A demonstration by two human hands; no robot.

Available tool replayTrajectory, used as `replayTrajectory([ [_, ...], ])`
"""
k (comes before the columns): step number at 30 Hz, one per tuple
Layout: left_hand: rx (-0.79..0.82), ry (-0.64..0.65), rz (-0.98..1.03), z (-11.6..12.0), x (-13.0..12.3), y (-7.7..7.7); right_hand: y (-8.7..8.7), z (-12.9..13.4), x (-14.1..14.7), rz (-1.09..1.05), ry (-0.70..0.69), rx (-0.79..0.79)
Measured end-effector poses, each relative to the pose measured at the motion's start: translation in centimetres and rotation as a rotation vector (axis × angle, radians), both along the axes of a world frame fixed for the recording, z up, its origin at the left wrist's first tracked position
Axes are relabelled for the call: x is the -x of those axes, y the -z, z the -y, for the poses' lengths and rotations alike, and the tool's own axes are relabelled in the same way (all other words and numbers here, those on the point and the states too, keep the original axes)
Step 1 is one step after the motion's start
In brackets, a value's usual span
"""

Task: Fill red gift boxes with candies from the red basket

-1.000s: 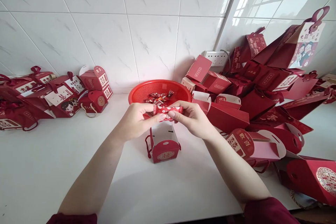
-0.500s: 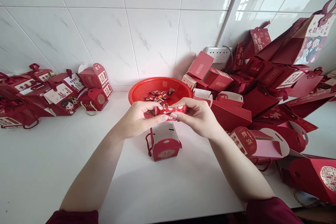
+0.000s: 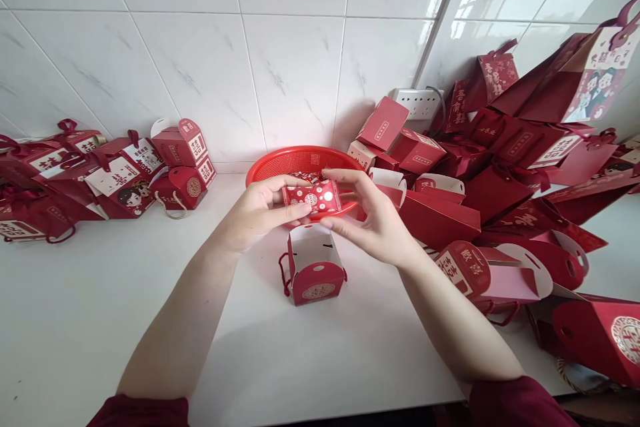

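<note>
My left hand [image 3: 250, 215] pinches a red wrapped packet [image 3: 313, 199] between thumb and fingers. White dots and a round pale emblem are printed on its face. My right hand [image 3: 377, 213] is at the packet's other end, thumb and fingers apart, the index near the top edge; whether it touches is hard to tell. Behind the packet is a red plastic basket [image 3: 270, 163] with small wrapped sweets [image 3: 305, 177], mostly covered by my hands. Below my hands stands a small red gift box [image 3: 317, 283], its top open and cord handles at its sides.
Red gift boxes [image 3: 123, 180] are grouped at the left. A large pile of red boxes and bags [image 3: 505, 140] fills the right side, against the tiled wall [image 3: 295, 80]. A white power strip [image 3: 417, 104] sits behind it. All rest on a white table [image 3: 100, 307].
The packet has turned so that its printed face shows flat, and it is slightly higher. My right hand's fingers have spread away from it, while my left hand keeps its grip.
</note>
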State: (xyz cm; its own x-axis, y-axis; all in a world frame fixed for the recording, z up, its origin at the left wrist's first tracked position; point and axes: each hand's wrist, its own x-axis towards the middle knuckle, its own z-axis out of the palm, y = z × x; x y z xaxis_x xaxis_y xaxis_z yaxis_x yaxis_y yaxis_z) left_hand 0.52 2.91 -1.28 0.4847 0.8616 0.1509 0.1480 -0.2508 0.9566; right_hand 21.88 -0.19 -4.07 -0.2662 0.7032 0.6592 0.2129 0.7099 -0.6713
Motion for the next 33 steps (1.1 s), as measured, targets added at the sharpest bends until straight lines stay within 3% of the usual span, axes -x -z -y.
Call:
replayTrajectory([
  [4,0.026,0.004,-0.028,-0.2,0.1,0.0,0.3,-0.7,-0.2,-0.257,-0.207,0.365],
  [8,0.041,0.045,-0.055,-0.1,0.3,0.0,0.2,-1.1,-0.5,-0.329,-0.334,0.525],
  [13,0.033,0.034,-0.037,0.1,0.0,0.0,0.0,-0.8,-0.4,-0.331,-0.297,0.466],
  [18,-0.078,-0.037,-0.078,0.5,-0.7,0.1,0.0,-0.4,-0.2,-0.270,-0.252,0.364],
  [24,-0.186,-0.054,-0.189,0.8,-0.7,0.0,0.2,-0.3,-0.2,-0.164,-0.133,0.358],
  [33,-0.269,0.125,-0.110,0.5,-0.4,0.0,-0.4,-0.2,-0.3,-0.244,-0.325,0.429],
])
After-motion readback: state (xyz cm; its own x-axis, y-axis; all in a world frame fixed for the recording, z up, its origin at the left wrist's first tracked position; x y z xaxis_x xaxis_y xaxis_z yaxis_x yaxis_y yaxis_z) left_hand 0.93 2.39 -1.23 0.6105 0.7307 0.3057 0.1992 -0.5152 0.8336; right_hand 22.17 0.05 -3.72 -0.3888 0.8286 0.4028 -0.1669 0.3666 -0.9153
